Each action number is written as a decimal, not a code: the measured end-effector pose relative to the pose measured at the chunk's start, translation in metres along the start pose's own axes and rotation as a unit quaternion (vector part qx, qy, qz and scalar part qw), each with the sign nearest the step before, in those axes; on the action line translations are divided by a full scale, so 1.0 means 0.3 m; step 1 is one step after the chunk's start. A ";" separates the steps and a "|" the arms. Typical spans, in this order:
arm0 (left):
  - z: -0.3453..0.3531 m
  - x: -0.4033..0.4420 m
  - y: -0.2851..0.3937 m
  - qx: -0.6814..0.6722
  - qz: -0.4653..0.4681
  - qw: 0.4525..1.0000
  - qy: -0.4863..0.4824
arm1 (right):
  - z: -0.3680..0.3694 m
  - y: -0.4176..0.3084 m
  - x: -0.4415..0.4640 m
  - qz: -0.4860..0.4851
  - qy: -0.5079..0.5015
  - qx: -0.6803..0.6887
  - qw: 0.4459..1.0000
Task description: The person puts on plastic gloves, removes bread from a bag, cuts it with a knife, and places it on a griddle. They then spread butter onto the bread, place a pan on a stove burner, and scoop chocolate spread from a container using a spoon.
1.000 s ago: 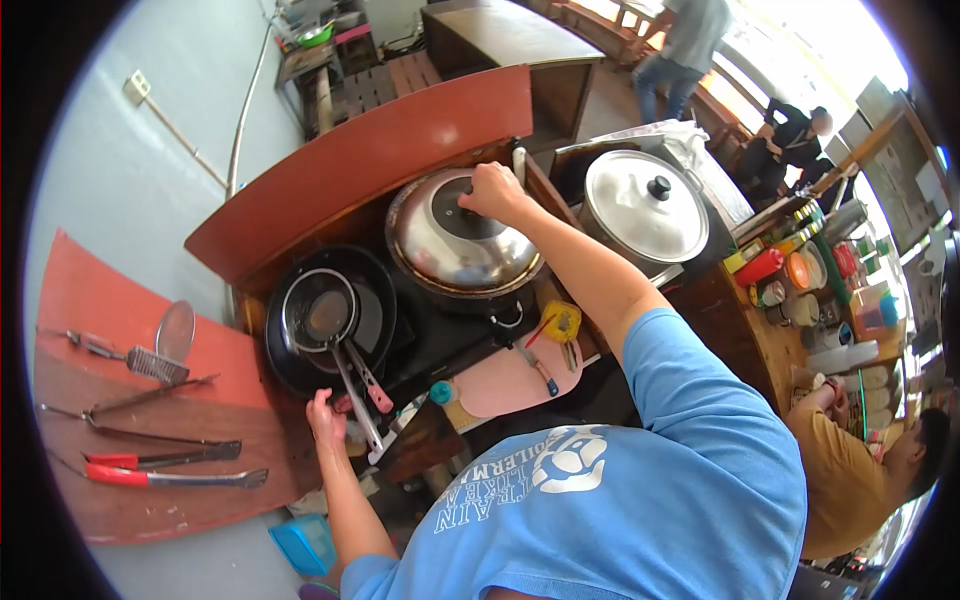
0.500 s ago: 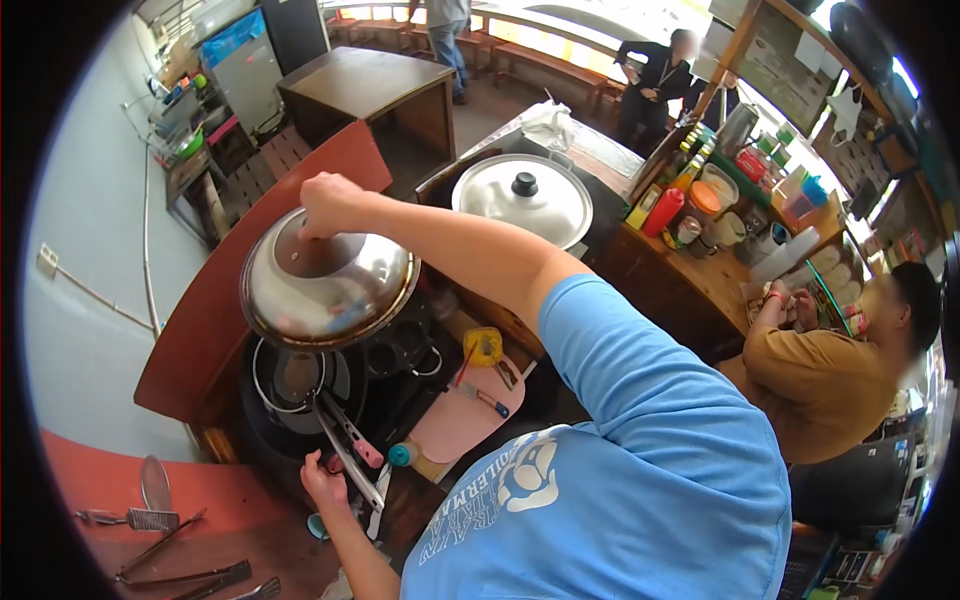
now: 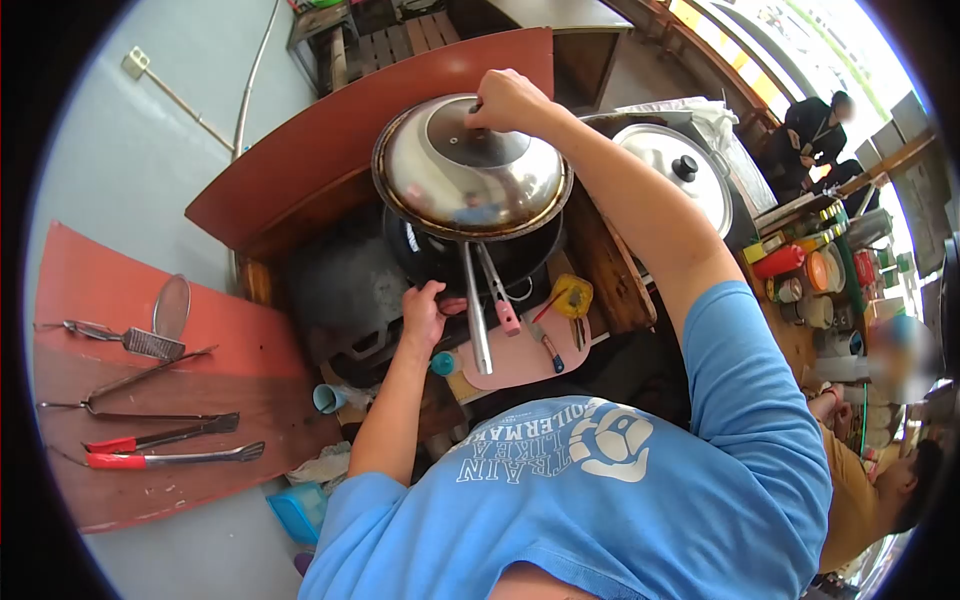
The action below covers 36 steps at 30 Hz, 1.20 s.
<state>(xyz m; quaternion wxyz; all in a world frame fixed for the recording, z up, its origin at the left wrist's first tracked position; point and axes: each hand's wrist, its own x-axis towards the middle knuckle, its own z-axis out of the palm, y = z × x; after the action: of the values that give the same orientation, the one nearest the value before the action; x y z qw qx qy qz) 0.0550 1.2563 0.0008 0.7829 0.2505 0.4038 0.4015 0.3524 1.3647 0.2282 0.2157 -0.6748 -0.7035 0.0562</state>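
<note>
My right hand (image 3: pixel 500 102) grips the knob of a domed steel lid (image 3: pixel 420 180), which is raised and tilted over a black pan (image 3: pixel 545 245). Much of the pan is hidden beneath the lid. Closed at the pan's near left edge is my left hand (image 3: pixel 425 312), its grip partly hidden. A steel handle (image 3: pixel 475 315) and a pink-ended handle (image 3: pixel 507 318) stick out from under the lid toward me. Beside them, a pink cutting board (image 3: pixel 500 362) bears a knife (image 3: pixel 552 354) and a yellow container (image 3: pixel 572 297).
Tongs (image 3: pixel 175 457), a grater (image 3: pixel 152 343) and a strainer (image 3: pixel 172 305) lie on the red-brown board at left. A lidded pot (image 3: pixel 665 165) stands right of the stove. Bottles (image 3: pixel 778 262) fill a side counter. A co-worker (image 3: pixel 855 500) is at lower right; another person (image 3: pixel 808 140) sits farther back.
The lid has risen off the right burner. The black pan with the strainers has shifted right from the left burner to beneath the lid, my left hand moving with it. The camera view has turned.
</note>
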 end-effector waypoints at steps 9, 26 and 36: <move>0.088 0.046 -0.050 0.023 -0.025 0.999 -0.021 | 0.197 0.033 -0.005 -0.052 -0.035 -0.021 0.998; -0.559 -0.407 -0.176 0.677 0.139 0.642 0.333 | 0.236 -0.050 -0.096 -0.003 -0.097 -0.060 0.993; -0.734 -0.252 -0.193 0.772 0.014 0.581 0.256 | 0.249 -0.050 -0.125 0.011 -0.067 -0.085 0.994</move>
<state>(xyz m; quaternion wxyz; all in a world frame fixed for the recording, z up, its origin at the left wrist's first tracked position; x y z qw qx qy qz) -0.1304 1.1763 -0.1289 0.1523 0.6530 0.7419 -0.0033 0.3099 1.3429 0.1579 0.1092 -0.6929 -0.7114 0.0432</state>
